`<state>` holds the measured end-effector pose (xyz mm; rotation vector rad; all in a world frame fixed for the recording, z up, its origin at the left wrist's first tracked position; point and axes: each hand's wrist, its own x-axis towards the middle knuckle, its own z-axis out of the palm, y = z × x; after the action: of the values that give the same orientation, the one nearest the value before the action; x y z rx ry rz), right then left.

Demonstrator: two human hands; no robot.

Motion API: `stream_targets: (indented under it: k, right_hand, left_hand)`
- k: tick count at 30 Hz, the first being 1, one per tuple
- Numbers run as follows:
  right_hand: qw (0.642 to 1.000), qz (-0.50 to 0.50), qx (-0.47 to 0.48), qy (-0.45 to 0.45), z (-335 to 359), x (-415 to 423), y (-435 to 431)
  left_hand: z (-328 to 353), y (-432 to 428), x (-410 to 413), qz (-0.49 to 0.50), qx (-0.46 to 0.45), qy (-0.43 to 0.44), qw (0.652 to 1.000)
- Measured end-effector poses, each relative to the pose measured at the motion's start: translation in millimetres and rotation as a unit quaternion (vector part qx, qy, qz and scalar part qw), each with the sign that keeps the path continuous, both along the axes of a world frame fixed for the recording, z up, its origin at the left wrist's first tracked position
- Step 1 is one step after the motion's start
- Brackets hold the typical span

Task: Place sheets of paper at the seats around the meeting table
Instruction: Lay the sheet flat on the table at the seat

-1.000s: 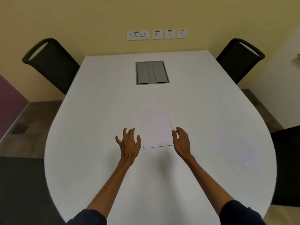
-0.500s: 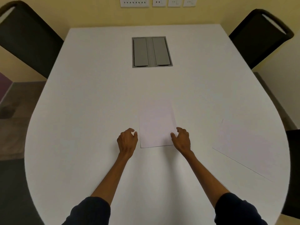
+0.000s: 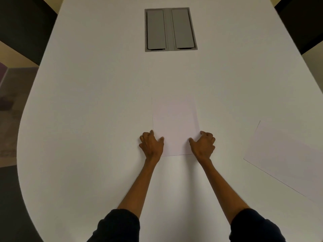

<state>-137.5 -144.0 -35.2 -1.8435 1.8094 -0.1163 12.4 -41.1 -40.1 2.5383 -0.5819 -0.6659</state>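
A white sheet of paper, possibly a thin stack, lies flat in the middle of the white meeting table. My left hand is at its lower left edge, thumb on top and fingers curled at the side. At the lower right edge, my right hand holds it the same way. A second sheet lies angled on the table at the right, apart from both hands.
A grey cable box with two lids is set into the table at the far end. Dark chairs stand at the far left and far right corners. The floor shows along the left.
Both hands came down from hovering open beside the sheet and closed on its lower side edges. The camera moved forward and tilted down over the table.
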Motion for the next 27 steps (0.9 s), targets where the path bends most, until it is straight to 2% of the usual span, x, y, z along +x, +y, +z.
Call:
stream_targets:
  k: [5,10,18,24,27]
  right_hand:
    - [1.0,-0.004,-0.013,-0.007,-2.2,0.9,3.5]
    - [1.0,-0.006,-0.029,-0.006,-3.9,2.3,8.4]
    - [0.996,-0.016,-0.054,-0.072,-1.2,7.6,13.2]
    - [0.992,-0.07,-0.018,-0.103,-3.1,6.5,2.6]
    - [0.981,-0.106,0.012,-0.161,-5.8,3.9,0.6]
  left_hand:
    - [-1.9,-6.6,-8.3,0.074,-0.047,0.033,0.996]
    - [-5.8,-9.3,-10.8,0.105,-0.034,0.045,0.993]
    - [-4.5,-15.9,-3.5,0.17,-0.075,0.075,0.98]
    - [-8.7,-16.4,0.2,0.24,-0.127,0.085,0.959]
    - [-7.5,-16.8,1.9,0.259,-0.156,0.098,0.948]
